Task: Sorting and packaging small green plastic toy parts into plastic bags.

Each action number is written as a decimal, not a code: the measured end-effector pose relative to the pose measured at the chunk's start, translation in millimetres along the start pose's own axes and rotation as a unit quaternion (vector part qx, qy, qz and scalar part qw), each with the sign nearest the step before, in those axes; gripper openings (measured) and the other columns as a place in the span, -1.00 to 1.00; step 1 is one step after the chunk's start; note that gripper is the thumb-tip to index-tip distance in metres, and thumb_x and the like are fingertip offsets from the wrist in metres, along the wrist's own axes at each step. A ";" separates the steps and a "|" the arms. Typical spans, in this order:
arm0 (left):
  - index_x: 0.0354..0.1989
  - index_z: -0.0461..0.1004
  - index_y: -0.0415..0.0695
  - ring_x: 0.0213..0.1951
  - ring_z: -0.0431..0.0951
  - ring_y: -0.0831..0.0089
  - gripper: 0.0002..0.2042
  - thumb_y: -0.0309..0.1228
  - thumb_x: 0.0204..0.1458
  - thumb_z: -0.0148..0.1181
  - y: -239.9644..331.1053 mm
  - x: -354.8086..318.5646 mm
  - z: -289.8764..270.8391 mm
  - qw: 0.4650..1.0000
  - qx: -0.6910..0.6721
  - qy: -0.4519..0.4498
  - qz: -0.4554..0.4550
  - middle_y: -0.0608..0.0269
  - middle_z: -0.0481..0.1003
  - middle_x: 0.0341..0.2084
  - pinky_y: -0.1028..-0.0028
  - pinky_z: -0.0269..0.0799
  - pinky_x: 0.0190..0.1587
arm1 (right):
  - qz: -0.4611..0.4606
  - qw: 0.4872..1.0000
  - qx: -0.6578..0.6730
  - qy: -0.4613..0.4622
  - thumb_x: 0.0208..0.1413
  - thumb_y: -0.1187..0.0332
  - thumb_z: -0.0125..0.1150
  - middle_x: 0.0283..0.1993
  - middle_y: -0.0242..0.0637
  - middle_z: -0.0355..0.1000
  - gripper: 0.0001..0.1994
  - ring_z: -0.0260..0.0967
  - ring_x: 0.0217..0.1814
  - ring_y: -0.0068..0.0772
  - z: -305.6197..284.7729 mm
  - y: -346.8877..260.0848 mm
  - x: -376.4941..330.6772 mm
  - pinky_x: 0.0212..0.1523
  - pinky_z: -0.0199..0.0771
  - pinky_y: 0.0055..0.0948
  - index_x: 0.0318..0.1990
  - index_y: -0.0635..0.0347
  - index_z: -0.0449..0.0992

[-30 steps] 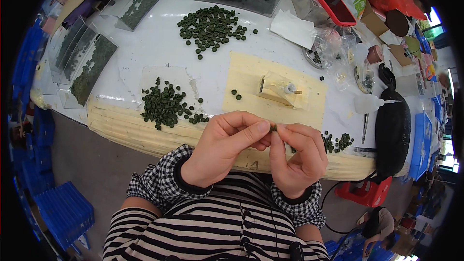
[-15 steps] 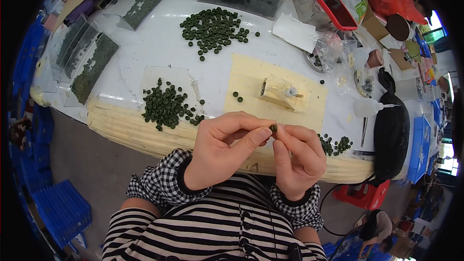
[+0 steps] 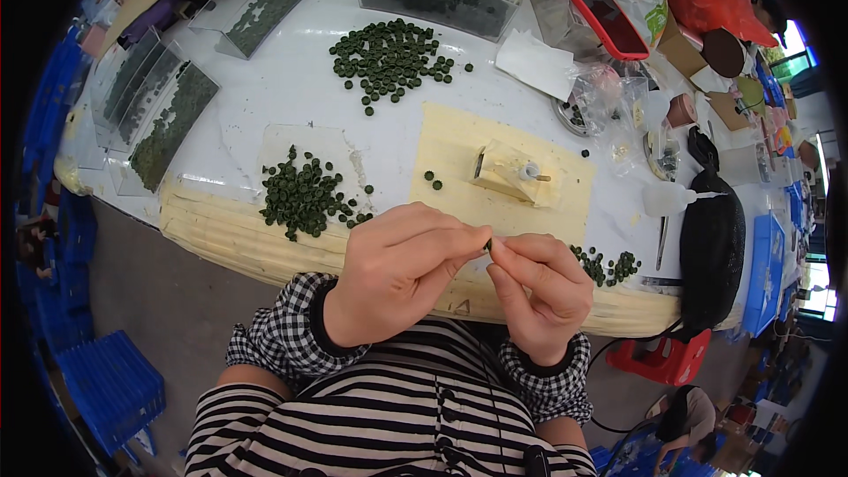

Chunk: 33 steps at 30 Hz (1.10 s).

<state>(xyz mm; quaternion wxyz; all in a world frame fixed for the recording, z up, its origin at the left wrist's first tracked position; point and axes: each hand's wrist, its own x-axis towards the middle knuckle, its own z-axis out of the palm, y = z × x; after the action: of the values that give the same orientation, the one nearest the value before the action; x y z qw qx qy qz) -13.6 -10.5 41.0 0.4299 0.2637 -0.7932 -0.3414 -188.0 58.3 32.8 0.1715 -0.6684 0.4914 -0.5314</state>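
Spanning the view, a white round-edged counter [image 3: 291, 88] carries a pale yellow mat [image 3: 459, 146] with a small cream block jig [image 3: 508, 172] and piles of dark green disc beads [image 3: 305, 199]. Left hand [image 3: 397, 274] and right hand [image 3: 539, 291] meet, fingers pinched shut together on one tiny dark green bead [image 3: 488, 246] above the counter's near edge. Risk: a loosened pinch could drop it to the floor, since it's off the mat.

Three loose heaps of dark green discs [image 3: 303, 197] lie on the tabletop [image 3: 291, 88]; two stray discs [image 3: 433, 179] sit on one cream mat [image 3: 459, 141]; one red-cased phone [image 3: 593, 5]; one white squeeze bottle [image 3: 671, 199].
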 end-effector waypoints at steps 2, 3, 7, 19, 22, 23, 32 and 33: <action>-0.19 0.61 -0.25 -0.38 0.61 0.39 -0.80 -0.68 -0.01 0.26 -4.0 -0.3 0.1 0.995 -0.085 -0.010 -0.048 0.10 0.60 -0.39 0.53 0.48 -0.33 | 0.002 1.000 0.009 0.004 -0.08 0.67 0.34 -0.21 -0.19 0.53 -0.69 0.49 -0.27 -0.38 -1.0 -1.3 0.8 -0.28 0.49 -0.55 -0.12 0.30 0.63; -0.19 0.61 -0.25 -0.39 0.61 0.40 -0.81 -0.66 0.00 0.26 -5.2 -0.2 0.2 0.989 -0.127 -0.014 -0.072 0.09 0.60 -0.38 0.52 0.49 -0.33 | 0.002 1.000 0.006 0.007 -0.08 0.67 0.34 -0.21 -0.19 0.53 -0.69 0.49 -0.27 -0.38 -0.4 -2.9 1.0 -0.28 0.49 -0.55 -0.12 0.30 0.63; -0.20 0.60 -0.32 -0.31 0.61 0.46 -0.83 -0.70 0.02 0.25 -2.3 -0.2 -0.3 0.947 -0.266 -0.008 -0.181 0.10 0.60 -0.37 0.55 0.52 -0.24 | -0.005 1.000 0.001 0.020 -0.08 0.67 0.35 -0.21 -0.19 0.52 -0.69 0.49 -0.27 -0.38 1.6 -4.1 0.2 -0.28 0.49 -0.54 -0.11 0.30 0.63; -0.22 0.60 -0.34 -0.31 0.61 0.47 -0.85 -0.72 0.02 0.23 -7.0 -0.8 -1.7 0.957 -0.243 -0.020 -0.156 0.09 0.60 -0.38 0.57 0.51 -0.23 | -0.001 1.000 -0.014 0.019 -0.10 0.66 0.36 -0.24 -0.21 0.52 -0.68 0.48 -0.31 -0.40 2.2 -5.2 0.4 -0.33 0.47 -0.56 -0.10 0.29 0.64; -0.22 0.60 -0.34 -0.31 0.61 0.46 -0.85 -0.72 0.02 0.24 -5.4 -2.5 -1.3 0.939 -0.282 -0.021 -0.194 0.08 0.60 -0.38 0.57 0.50 -0.24 | -0.021 0.999 -0.030 0.009 -0.11 0.66 0.37 -0.26 -0.22 0.52 -0.68 0.47 -0.33 -0.40 2.2 -3.7 0.1 -0.34 0.47 -0.55 -0.11 0.29 0.64; -0.22 0.61 -0.33 -0.31 0.61 0.46 -0.85 -0.72 0.02 0.24 -5.9 -2.6 -2.4 0.935 -0.290 -0.026 -0.200 0.08 0.60 -0.38 0.56 0.50 -0.24 | -0.024 0.999 -0.034 0.004 -0.11 0.66 0.37 -0.27 -0.22 0.52 -0.68 0.47 -0.33 -0.40 1.4 -4.1 0.8 -0.34 0.48 -0.54 -0.12 0.29 0.64; -0.24 0.61 -0.31 -0.31 0.61 0.49 -0.86 -0.71 0.03 0.24 -9.0 -3.7 -2.7 0.942 -0.275 -0.038 -0.188 0.07 0.62 -0.36 0.57 0.49 -0.24 | -0.026 0.999 -0.023 -0.001 -0.13 0.66 0.38 -0.28 -0.24 0.52 -0.68 0.47 -0.33 -0.38 -0.6 -1.1 0.8 -0.35 0.48 -0.53 -0.14 0.29 0.64; -0.24 0.61 -0.32 -0.32 0.61 0.49 -0.86 -0.71 0.03 0.24 -8.8 -3.8 -2.7 0.934 -0.292 -0.037 -0.202 0.07 0.62 -0.36 0.57 0.49 -0.24 | -0.034 0.999 -0.032 -0.002 -0.13 0.66 0.38 -0.28 -0.25 0.52 -0.69 0.47 -0.33 -0.39 -0.5 -1.0 0.9 -0.35 0.48 -0.53 -0.14 0.29 0.64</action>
<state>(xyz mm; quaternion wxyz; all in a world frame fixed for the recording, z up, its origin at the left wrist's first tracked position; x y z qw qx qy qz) -8.3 -14.2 33.4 0.3808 0.2682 -0.6037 -0.6470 -188.0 58.2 34.2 0.1331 -0.6912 0.4843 -0.5196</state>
